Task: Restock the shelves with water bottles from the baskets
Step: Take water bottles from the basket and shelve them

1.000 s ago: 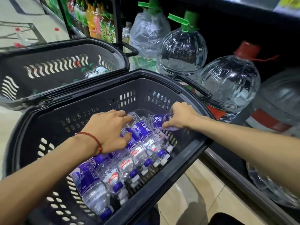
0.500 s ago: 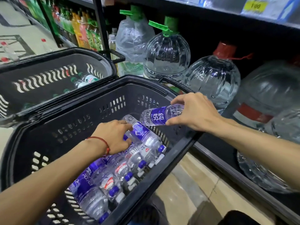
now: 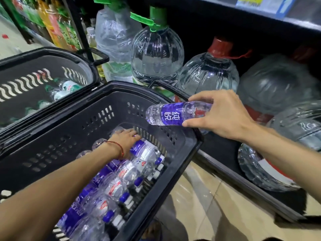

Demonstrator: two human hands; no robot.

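Two black baskets here: near basket [image 3: 86, 129] under both hands, far basket [image 3: 26, 58] out past the left one. Right hand [image 3: 224, 115] grips one bottle [image 3: 173, 113] sideways, just above the near basket's right rim. Left hand [image 3: 126, 140] lies on the pile [image 3: 128, 173], at least six bottles; can't tell if it's gripping. At least five jugs [image 3: 156, 53] behind the right hand, and a bare strip of shelf [image 3: 220, 150] under its wrist.

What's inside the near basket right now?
Small purple-labelled water bottles lying on their sides, with the left hand on one. The basket floor and anything beneath them is covered.
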